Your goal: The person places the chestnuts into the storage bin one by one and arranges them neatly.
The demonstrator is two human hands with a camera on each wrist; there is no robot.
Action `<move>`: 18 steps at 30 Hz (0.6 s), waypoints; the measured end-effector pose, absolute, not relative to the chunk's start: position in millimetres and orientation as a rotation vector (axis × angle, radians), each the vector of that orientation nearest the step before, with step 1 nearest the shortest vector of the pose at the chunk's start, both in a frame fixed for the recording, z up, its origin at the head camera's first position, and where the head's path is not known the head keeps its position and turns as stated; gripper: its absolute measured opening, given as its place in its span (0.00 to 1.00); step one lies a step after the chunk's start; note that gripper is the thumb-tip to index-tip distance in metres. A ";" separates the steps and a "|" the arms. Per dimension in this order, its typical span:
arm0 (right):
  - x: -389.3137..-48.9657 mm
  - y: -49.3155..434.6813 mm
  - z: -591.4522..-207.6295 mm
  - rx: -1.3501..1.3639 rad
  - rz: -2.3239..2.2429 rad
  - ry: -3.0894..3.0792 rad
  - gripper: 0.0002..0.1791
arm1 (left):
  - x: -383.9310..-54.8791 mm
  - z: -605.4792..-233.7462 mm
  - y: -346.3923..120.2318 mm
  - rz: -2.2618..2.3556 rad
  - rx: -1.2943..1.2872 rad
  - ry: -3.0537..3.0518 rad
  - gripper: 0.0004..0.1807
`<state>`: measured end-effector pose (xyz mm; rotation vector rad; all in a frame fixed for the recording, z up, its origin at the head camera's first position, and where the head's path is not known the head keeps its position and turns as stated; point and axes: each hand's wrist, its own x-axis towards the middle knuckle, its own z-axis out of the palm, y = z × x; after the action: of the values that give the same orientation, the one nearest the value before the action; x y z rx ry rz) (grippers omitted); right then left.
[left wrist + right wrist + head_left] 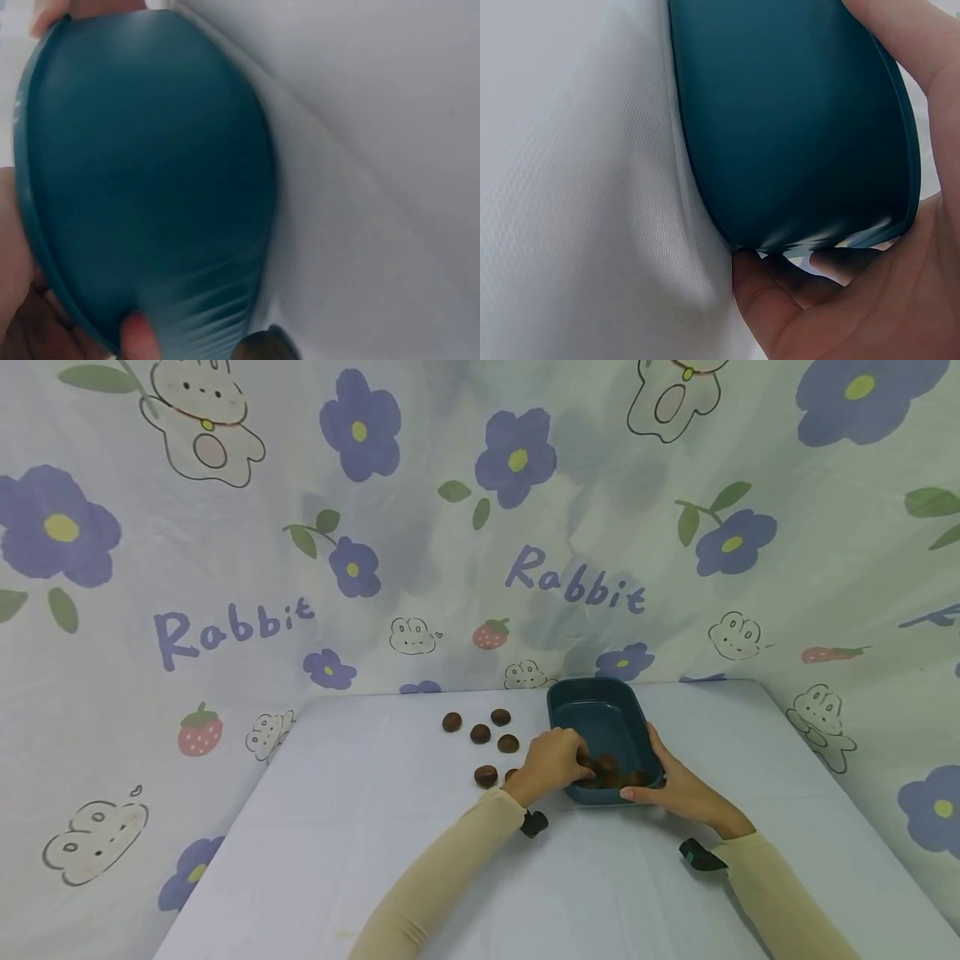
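A deep teal rectangular tub (603,718) stands at the back right of the table, with several brown, roundish, chestnut-like nuts (607,768) in its near end. My left hand (551,762) reaches over its near left rim. The fingers curl down and appear to pinch a brown nut, though the fingertips are partly hidden. My right hand (686,789) grips the tub's near right corner, its thumb against the front wall and its fingers along the right side. In the right wrist view, curled fingers (761,300) touch the tub's wall (787,135).
Left of the tub, several similar nuts (480,733) lie scattered on the white tablecloth (360,827); my left wrist partly covers one. A printed curtain (420,527) hangs around the back and sides of the table.
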<state>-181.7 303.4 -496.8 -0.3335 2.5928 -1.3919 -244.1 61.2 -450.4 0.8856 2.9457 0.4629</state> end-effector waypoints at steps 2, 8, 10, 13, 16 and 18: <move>-181.6 302.9 -496.1 -0.338 -1.397 2.593 0.72 | -243.5 -451.4 62.3 0.481 0.863 2.946 0.14; -182.0 303.1 -494.7 -0.333 -1.403 2.592 0.71 | -243.4 -451.6 65.6 0.518 0.843 2.927 0.16; -182.2 303.7 -494.6 -0.329 -1.402 2.593 0.71 | -244.1 -451.6 66.1 0.513 0.852 2.917 0.16; -182.2 304.7 -495.2 -0.332 -1.390 2.598 0.72 | -245.6 -452.7 65.2 0.490 0.879 2.893 0.16; -181.5 304.4 -495.1 -0.344 -1.383 2.599 0.72 | -246.3 -453.6 62.4 0.485 0.911 2.851 0.17; -181.6 304.1 -495.3 -0.359 -1.384 2.603 0.72 | -246.0 -452.8 59.5 0.500 0.925 2.834 0.17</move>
<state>-181.6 304.1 -495.3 -0.3586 2.6033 -1.3841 -246.0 59.5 -452.8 0.9253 2.8343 0.5005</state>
